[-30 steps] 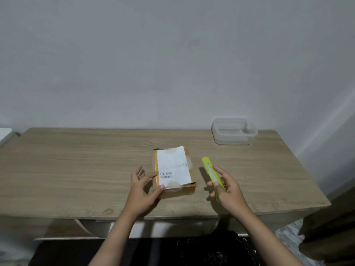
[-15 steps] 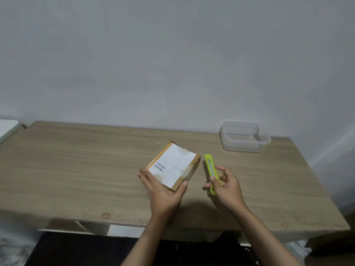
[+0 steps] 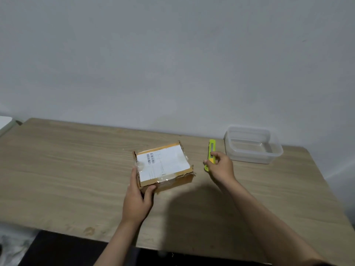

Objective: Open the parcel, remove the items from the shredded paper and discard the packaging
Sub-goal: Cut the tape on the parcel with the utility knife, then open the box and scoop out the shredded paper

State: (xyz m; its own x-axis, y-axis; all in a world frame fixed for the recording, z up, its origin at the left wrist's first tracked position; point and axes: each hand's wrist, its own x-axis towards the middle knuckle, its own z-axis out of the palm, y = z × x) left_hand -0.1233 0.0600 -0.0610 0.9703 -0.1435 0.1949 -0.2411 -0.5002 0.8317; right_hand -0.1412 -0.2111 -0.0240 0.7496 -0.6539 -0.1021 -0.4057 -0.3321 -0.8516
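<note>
Brown cardboard is pinched at the near-left corner of the parcel (image 3: 163, 167) by the left hand (image 3: 137, 200), thumb on the front side, fingers along the left edge. The right hand (image 3: 221, 167) is closed around a lime-green utility knife (image 3: 211, 153), just right of the parcel. The parcel, sealed with clear tape, lies mid-table (image 3: 67, 169); 1 clear plastic container (image 3: 253, 144) stands beyond the knife.

parcel (image 3: 163, 166) – 1 | cutter (image 3: 211, 150) – 1 | clear tub (image 3: 253, 144) – 1 | table (image 3: 67, 160) – 1 | hands – 2
</note>
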